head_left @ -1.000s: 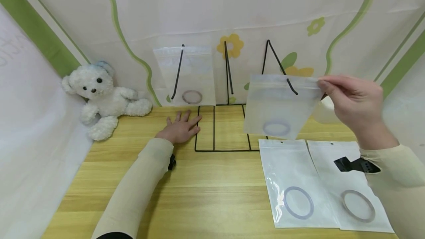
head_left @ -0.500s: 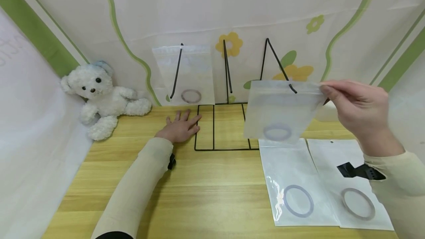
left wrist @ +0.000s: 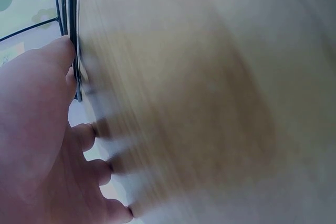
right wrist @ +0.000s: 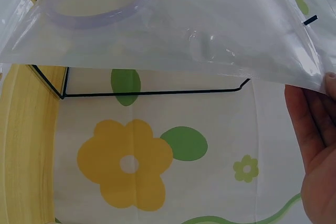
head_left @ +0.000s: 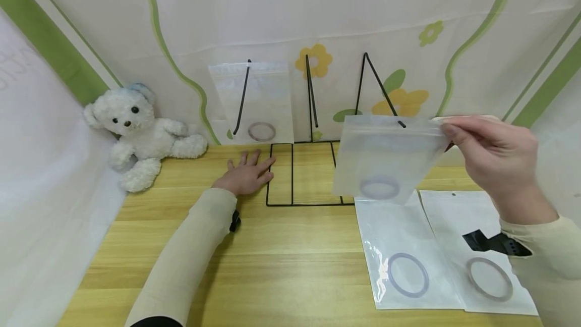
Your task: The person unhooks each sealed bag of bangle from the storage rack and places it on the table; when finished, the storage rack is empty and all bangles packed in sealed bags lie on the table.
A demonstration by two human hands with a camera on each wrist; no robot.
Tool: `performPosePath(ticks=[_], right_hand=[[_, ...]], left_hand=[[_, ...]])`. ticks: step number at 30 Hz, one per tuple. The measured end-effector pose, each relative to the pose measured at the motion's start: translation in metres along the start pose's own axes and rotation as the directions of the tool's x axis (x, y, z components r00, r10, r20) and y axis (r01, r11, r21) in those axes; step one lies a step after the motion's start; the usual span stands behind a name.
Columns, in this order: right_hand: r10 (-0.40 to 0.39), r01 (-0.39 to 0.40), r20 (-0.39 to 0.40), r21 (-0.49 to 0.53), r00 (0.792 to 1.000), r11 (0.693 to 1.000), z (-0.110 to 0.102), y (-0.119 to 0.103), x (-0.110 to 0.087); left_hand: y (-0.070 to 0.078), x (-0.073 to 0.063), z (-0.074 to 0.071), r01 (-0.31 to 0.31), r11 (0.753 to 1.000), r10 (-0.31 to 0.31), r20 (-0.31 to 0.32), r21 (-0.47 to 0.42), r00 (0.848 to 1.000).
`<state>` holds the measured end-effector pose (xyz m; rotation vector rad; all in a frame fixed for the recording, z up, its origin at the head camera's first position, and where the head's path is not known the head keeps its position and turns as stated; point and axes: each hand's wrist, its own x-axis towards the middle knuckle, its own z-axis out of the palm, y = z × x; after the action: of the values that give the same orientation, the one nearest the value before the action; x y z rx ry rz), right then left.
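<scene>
My right hand pinches the top right corner of a frosted zip bag with a pale purple ring inside. That bag hangs at the right hook of a black wire rack, and the hook's tip pokes out in front near the bag's top edge. In the right wrist view the tip shows beside the bag's upper edge. My left hand lies spread on the table, thumb and forefinger at the rack's left base wire. Another zip bag with a pinkish ring hangs on the left hook.
Two white zip bags lie side by side at the right front, one with a purple ring, one with a greyish ring. A white teddy bear sits at the back left. Printed cloth stands behind the rack.
My right hand has moved slightly down and to the right, sliding the bag outward along the hook. Less of the hook's end shows in front of it. The left hand stays put.
</scene>
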<state>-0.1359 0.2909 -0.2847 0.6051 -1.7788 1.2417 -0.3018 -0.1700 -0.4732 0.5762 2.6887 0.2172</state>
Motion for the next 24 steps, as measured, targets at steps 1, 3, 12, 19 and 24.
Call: performPosePath(ticks=[1, 3, 12, 19, 24], right_hand=[[0.002, -0.002, -0.002, 0.005, 1.0, 1.0, 0.0, -0.001, 0.0], [0.009, -0.009, -0.007, 0.043, 1.0, 0.999, 0.0, -0.003, -0.001], [0.023, -0.016, -0.022, 0.281, 1.0, 0.96, 0.002, -0.013, -0.003], [0.01, -0.005, -0.02, 0.229, 1.0, 0.973, -0.001, -0.012, -0.012], [0.015, -0.016, 0.009, 0.109, 1.0, 0.994, 0.002, -0.011, -0.021]], left_hand=[[0.0, 0.0, 0.0, -0.001, 1.0, 0.001, 0.0, -0.001, 1.0], [0.0, 0.0, 0.0, 0.0, 1.0, 0.0, 0.001, -0.002, 1.0], [0.003, -0.004, -0.002, 0.002, 1.0, -0.002, -0.005, -0.02, 1.0], [0.003, -0.004, -0.003, 0.001, 1.0, -0.001, 0.001, -0.01, 1.0], [0.004, -0.004, -0.003, 0.003, 1.0, -0.003, 0.002, -0.002, 1.0]])
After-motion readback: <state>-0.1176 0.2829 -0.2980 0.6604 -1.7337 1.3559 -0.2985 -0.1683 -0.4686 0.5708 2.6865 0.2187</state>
